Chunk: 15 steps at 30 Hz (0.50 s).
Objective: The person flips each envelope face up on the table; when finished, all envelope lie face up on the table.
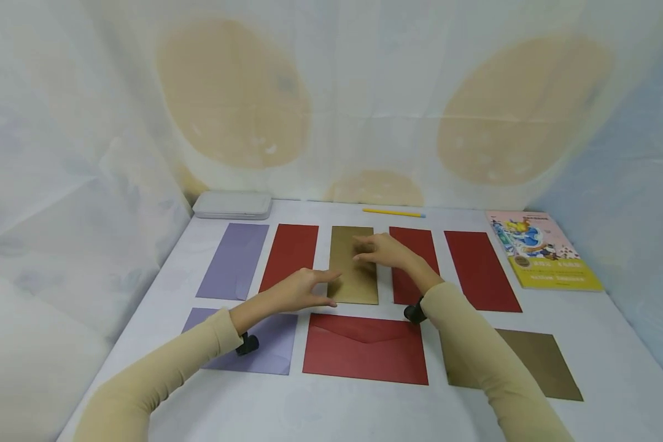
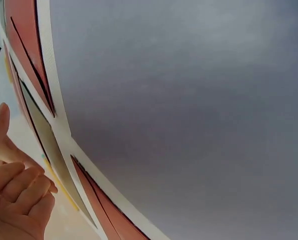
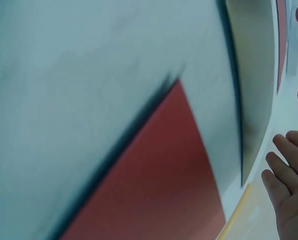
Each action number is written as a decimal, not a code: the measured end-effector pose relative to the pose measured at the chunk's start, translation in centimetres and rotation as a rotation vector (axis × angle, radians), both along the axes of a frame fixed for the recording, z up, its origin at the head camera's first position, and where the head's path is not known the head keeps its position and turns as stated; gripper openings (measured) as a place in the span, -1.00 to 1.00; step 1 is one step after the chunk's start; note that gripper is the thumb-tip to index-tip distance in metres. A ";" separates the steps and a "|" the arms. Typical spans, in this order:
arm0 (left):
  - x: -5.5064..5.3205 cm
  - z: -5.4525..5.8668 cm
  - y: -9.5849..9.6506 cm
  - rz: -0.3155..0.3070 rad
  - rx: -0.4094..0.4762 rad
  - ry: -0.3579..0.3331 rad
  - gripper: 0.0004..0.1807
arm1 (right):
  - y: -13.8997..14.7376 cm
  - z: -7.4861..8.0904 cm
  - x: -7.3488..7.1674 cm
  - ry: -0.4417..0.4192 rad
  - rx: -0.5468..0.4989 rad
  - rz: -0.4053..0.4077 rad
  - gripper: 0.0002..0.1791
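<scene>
A gold envelope [image 1: 359, 290] lies in the middle of the back row on the white table. My left hand [image 1: 304, 291] reaches over its left edge, thumb and forefinger apart. Over its upper right side is my right hand [image 1: 383, 250], fingers pointing left. Neither hand holds anything; the left wrist view shows loosely bent fingers [image 2: 29, 190], and in the right wrist view the fingers [image 3: 284, 167] are extended. A red envelope [image 1: 290, 255] lies partly under the left hand, another red envelope [image 1: 417, 245] partly under the right forearm.
Farther out in that row are a purple envelope [image 1: 234, 258] and a red one [image 1: 480, 270]. The front row has purple [image 1: 279, 344], red [image 1: 364, 356] and gold [image 1: 547, 362] envelopes. A pale case [image 1: 232, 204], a yellow pencil [image 1: 392, 212] and a book [image 1: 541, 248] lie behind.
</scene>
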<state>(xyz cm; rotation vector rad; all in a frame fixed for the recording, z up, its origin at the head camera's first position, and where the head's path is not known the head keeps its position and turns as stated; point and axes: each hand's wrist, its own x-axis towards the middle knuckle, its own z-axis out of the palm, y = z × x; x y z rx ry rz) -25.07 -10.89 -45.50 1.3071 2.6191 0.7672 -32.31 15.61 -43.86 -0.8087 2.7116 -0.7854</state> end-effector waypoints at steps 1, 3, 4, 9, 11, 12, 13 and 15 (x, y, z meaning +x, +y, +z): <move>-0.1 -0.1 0.2 0.003 -0.017 0.003 -0.20 | 0.1 0.0 -0.2 0.003 0.003 0.001 -0.28; -0.3 -0.1 0.5 0.009 -0.046 0.003 -0.18 | 0.3 0.0 -0.5 0.002 0.018 -0.006 -0.27; -0.3 -0.2 0.7 0.014 -0.063 0.004 -0.17 | 0.4 0.0 -0.6 0.000 0.025 -0.016 -0.26; -0.7 -0.4 1.4 0.034 -0.110 0.022 -0.15 | 1.2 0.2 -1.5 -0.016 0.063 -0.062 -0.24; -0.8 -0.5 1.6 0.047 -0.126 0.030 -0.15 | 1.5 0.2 -1.9 -0.019 0.077 -0.069 -0.22; -0.8 -0.6 1.7 0.057 -0.131 0.032 -0.14 | 1.6 0.2 -2.1 -0.018 0.084 -0.072 -0.21; -0.8 -0.6 1.8 0.066 -0.141 0.038 -0.13 | 1.7 0.2 -2.3 -0.016 0.092 -0.074 -0.20; -0.8 -0.7 2.0 0.085 -0.152 0.047 -0.11 | 1.9 0.2 -2.7 -0.018 0.094 -0.081 -0.19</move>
